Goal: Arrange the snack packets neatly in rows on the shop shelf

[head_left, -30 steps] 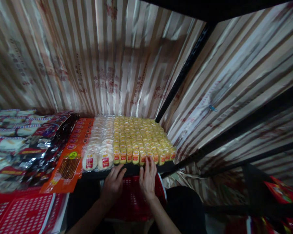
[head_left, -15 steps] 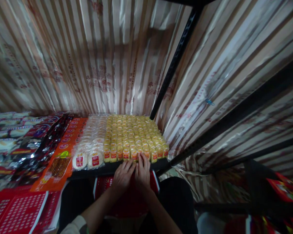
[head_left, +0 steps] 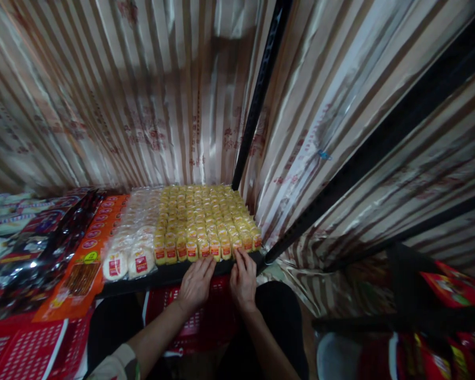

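a: where are the hands?

b: both at the front edge of the black shelf (head_left: 170, 274). the left hand (head_left: 196, 284) lies palm down, fingers loosely spread, tips reaching up to the front row of the yellow packets (head_left: 206, 221). the right hand (head_left: 243, 278) sits just beside it, fingers also stretched forward onto the front row near the right end.

a: is either one pinching a packet?

b: cannot tell. the fingertips overlap the packet fronts, but the light is dim and the tips are too small to read. neither hand looks closed around anything.

a: and the packets themselves?

b: a dense block of small yellow packs with red labels, standing in rows that run back toward the striped curtain (head_left: 142, 105). they lie directly ahead of both hands, touching or nearly touching the fingertips. the rear rows blur together.

a: what is next to them?

b: to their left, round white cakes (head_left: 129, 253) in clear wrap with red labels, then orange packs (head_left: 83, 264), then dark glossy bags (head_left: 35, 253) whose print is unreadable.

a: anything cut off?

b: a red basket (head_left: 198, 322) shows below the shelf, mostly hidden behind the forearms. red packs (head_left: 455, 290) at lower right are blurred and cropped. a black upright post (head_left: 257, 95) rises from the shelf's back right corner.
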`<state>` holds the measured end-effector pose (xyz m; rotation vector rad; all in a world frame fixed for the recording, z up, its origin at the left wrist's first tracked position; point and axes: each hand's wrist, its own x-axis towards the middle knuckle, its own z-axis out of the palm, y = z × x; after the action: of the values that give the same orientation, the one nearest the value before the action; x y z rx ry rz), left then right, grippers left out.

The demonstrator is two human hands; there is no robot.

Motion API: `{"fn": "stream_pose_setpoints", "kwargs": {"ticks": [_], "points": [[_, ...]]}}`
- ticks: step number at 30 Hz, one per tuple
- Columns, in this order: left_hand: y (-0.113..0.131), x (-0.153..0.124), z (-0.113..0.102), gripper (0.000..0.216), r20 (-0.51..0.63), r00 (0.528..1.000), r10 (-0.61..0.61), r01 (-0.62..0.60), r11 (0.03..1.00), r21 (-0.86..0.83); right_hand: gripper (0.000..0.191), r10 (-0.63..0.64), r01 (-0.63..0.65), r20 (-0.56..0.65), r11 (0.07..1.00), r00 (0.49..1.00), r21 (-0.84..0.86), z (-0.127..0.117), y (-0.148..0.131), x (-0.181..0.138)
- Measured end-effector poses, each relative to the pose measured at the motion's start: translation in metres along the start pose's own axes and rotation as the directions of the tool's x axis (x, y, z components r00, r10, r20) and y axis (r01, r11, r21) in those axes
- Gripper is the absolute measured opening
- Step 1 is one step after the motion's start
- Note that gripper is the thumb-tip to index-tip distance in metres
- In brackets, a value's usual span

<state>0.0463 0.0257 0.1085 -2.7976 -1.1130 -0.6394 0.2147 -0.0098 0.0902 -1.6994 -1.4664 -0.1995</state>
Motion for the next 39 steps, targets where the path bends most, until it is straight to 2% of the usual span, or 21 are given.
{"fn": "stream_pose_setpoints", "kwargs": {"ticks": [5, 10, 17, 23, 32, 39], "points": [[0.007, 0.015, 0.002, 0.057, 0.052, 0.999, -0.007, 0.007, 1.000, 0.004, 0.056, -0.045, 0.044, 0.020, 0.999, 0.999, 0.020, 0.007, 0.003, 0.002], [0.012, 0.014, 0.006, 0.057, 0.100, 0.994, -0.031, 0.030, 0.999, 0.016, 0.055, -0.035, 0.034, 0.026, 0.999, 0.999, 0.028, 0.003, 0.004, 0.001], [0.014, 0.018, 0.001, 0.058, 0.169, 0.984, -0.055, 0.057, 0.998, -0.004, 0.053, -0.018, 0.016, 0.043, 0.999, 0.999, 0.050, 0.001, 0.005, 0.001], [0.017, 0.009, 0.007, 0.054, 0.116, 0.993, -0.034, 0.036, 0.999, -0.017, 0.049, 0.104, -0.104, -0.051, 0.995, 0.993, 0.003, -0.008, 0.010, 0.002], [0.019, 0.010, 0.009, 0.049, 0.091, 0.996, -0.024, 0.028, 0.999, -0.038, 0.048, 0.040, -0.040, -0.008, 0.999, 0.999, -0.023, 0.001, 0.029, 0.010], [0.018, -0.004, -0.003, 0.036, 0.019, 0.997, -0.073, 0.073, 0.997, 0.005, 0.044, 0.026, -0.026, -0.086, 1.000, 0.996, 0.002, -0.011, 0.014, 0.007]]}}
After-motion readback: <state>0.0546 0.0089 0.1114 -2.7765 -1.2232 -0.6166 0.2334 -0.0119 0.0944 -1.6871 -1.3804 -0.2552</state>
